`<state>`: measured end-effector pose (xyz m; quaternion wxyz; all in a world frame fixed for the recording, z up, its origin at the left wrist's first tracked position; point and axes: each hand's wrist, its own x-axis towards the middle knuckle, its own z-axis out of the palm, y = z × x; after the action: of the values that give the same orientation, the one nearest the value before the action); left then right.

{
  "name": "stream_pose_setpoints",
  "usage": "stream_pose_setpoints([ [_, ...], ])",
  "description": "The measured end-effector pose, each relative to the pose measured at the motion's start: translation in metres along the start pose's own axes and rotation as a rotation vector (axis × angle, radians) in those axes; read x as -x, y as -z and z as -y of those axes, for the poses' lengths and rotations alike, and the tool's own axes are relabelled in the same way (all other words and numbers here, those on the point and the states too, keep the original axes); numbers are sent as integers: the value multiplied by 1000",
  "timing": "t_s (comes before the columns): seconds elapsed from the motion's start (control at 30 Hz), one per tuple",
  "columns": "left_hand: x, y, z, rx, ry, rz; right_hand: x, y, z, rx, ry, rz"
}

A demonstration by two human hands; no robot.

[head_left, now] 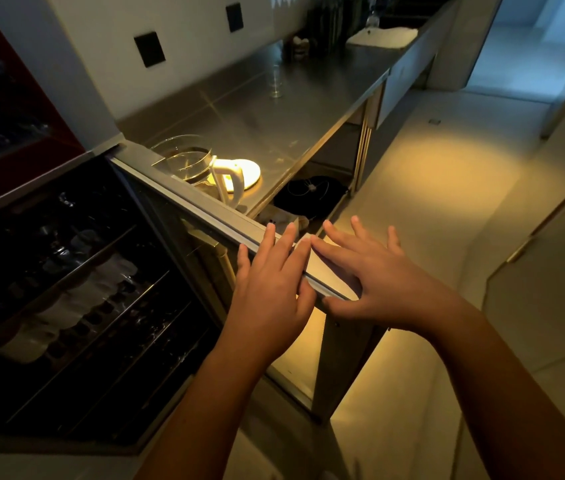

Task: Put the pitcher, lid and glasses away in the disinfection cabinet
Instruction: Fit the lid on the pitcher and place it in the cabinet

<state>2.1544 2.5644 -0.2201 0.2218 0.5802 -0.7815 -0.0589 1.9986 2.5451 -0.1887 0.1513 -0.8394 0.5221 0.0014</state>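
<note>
Head: two hands [270,292] [378,289], one pitcher [187,164]

A stainless-steel counter [308,133] runs away from me toward 1 o'clock, lit warm at its near end. There a glass pitcher [187,161] with a white handle stands upright. Just beside it, at its 3 o'clock, a white lid [244,171] lies flat. Farther along, near 12 o'clock, a clear glass [276,83] stands alone. At the far end lies a flat white thing [381,38], too blurred for me to name.
</note>
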Motion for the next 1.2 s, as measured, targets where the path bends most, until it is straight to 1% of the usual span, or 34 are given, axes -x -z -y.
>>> stream_pose_setpoints([
  [0.13,-2,2,1,9,-10,29,1,1,3,33,-16,3],
  [0.27,-1,4,9,45,-25,3,1,4,11,50,-9,-1],
  [0.37,-1,8,21,-11,-75,-36,-5,7,20,63,-1,-20],
  [0.43,-1,15,29,-67,-74,-48,-11,9,28,75,8,-36],
  [0.57,3,34,42,-39,-22,-83,-26,11,52,60,39,-65],
  [0.8,16,54,81,-10,37,-95,-49,6,101,35,95,-74],
  [1.03,20,74,124,-69,110,-23,-67,2,134,167,41,-25],
  [1.2,10,78,143,-90,145,9,-84,4,150,195,30,22],
])
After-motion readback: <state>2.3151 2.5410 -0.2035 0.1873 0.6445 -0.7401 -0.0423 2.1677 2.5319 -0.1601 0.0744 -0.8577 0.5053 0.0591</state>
